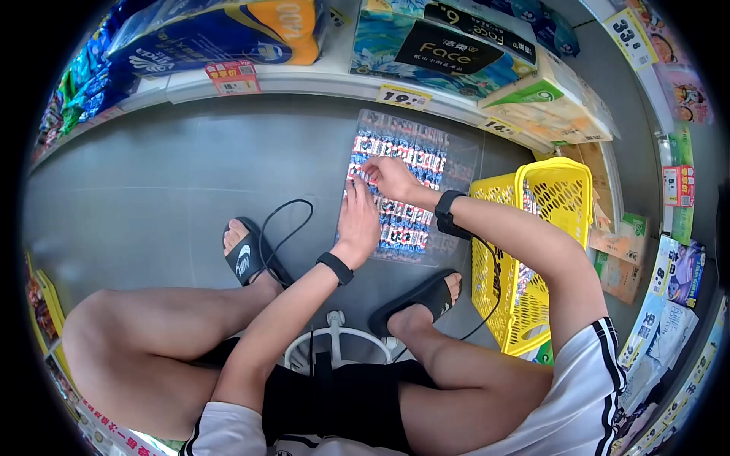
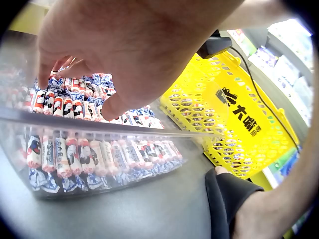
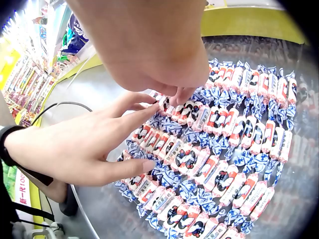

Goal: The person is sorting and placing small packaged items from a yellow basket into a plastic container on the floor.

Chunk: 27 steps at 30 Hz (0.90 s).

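Note:
A clear plastic box (image 1: 456, 163) stands on the floor, with rows of wrapped candies (image 3: 249, 129) in red, white and blue wrappers lying side by side in it. My right hand (image 1: 393, 179) reaches in from the right, its fingers curled down at the left end of a row, where they pinch a wrapped candy (image 3: 166, 103) partly hidden by the fingertips. My left hand (image 1: 359, 220) lies low over the left part of the rows. Its fingers (image 3: 134, 112) stretch toward that same candy, and its thumb (image 2: 110, 107) is spread apart above the rows.
A yellow basket (image 1: 494, 251) with candies inside stands right of the box. Shelves with tissue packs (image 1: 449, 45) run behind. Black cables (image 1: 289, 205) hang from both wrist straps. My sandalled feet (image 1: 418, 304) flank the near side, with a white stool base (image 1: 334, 334) between them.

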### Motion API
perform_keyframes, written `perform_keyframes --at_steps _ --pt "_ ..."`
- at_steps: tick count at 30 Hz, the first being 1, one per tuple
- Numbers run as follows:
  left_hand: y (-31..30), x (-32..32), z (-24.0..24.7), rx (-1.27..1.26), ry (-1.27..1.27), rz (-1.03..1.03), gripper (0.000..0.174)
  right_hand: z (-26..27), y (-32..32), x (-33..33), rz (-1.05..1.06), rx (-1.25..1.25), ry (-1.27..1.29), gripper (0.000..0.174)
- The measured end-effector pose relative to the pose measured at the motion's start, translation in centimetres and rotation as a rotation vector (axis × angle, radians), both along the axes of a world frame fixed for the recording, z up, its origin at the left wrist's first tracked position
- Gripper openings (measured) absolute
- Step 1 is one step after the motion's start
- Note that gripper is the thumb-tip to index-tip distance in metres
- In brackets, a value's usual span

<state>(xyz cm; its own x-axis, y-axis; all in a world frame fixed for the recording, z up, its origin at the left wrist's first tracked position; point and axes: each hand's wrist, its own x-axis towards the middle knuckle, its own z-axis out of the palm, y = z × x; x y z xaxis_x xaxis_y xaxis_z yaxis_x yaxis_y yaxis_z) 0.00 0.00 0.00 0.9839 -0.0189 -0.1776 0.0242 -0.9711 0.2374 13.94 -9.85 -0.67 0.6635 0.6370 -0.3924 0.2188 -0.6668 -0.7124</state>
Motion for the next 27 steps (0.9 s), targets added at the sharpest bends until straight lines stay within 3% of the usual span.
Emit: perform_keyframes --at_steps 5,20,27 --pt "-0.2 -0.2 -0.6 -0.022 -0.039 0.01 0.08 0.8 -0.4 -0.7 0.027 0.009 -0.136 0.044" --pt "-0.1 0.1 -0.2 -0.023 -0.036 -0.002 0.075 1.0 0.1 -0.4 0.009 -0.008 -0.068 0.048" --pt "-0.5 0.2 2.1 0.098 -0.022 -0.09 0.069 4.3 -1.2 -0.5 -0.036 -0.09 -0.04 0.043"
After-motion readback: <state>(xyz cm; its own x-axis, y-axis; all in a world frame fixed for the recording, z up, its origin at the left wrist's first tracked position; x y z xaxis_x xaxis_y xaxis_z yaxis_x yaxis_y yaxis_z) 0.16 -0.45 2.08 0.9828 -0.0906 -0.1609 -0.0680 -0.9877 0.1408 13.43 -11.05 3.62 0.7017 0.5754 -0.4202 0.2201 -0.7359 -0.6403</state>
